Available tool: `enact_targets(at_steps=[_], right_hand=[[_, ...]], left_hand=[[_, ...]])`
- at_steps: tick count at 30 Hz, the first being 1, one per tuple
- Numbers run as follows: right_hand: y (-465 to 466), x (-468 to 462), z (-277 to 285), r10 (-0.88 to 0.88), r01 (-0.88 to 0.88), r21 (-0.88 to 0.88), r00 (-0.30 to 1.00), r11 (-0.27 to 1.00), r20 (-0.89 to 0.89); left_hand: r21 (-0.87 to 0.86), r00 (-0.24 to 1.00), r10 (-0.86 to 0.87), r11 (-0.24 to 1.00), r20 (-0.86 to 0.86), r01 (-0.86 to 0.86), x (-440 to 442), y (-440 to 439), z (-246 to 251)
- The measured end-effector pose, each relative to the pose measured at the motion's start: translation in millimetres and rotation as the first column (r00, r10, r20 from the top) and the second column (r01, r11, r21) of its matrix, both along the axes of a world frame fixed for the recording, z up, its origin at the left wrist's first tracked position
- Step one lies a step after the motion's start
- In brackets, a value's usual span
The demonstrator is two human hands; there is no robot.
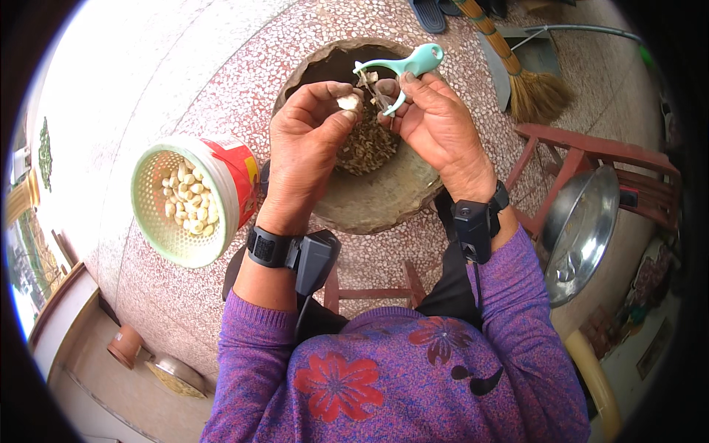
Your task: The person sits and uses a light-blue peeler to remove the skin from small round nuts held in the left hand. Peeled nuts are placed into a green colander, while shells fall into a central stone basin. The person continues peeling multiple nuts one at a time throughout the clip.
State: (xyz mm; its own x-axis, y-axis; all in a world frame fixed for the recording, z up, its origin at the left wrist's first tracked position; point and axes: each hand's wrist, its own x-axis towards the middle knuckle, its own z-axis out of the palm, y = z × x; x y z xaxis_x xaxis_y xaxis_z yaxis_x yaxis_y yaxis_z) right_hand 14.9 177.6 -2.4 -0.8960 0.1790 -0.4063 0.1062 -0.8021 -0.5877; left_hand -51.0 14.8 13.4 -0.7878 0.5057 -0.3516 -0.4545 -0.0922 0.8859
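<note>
Between the thumb and fingers of my left hand is a small pale peeled piece, perhaps a nut or root; its kind is unclear. My right hand grips a mint-green Y-shaped peeler, with brownish peel scraps caught about its blade. Both hands are over a round, rough-rimmed basin, and peelings lie in its bottom. To the left, a pale green perforated basket holds several peeled whitish pieces and sits on a red and white bucket.
On the right, a shiny metal basin leans on a red wooden stool. A straw broom and a dustpan are at the upper right, near slippers. A clay pot and a metal bowl are at the lower left.
</note>
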Motion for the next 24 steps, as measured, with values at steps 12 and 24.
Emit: enact_targets(at_steps=[12,24], right_hand=[[-9.5,5.0,3.5,0.025,-0.014,0.194,0.998,0.981,-0.054],[-12.0,4.1,6.6,0.051,-0.048,0.288,0.999,0.956,-0.002]], left_hand=[[-0.055,0.999,-0.024,0.998,0.029,0.025,14.0,5.6,-2.6],[0.065,0.971,-0.039,0.998,0.237,0.024,11.2,6.0,1.9]])
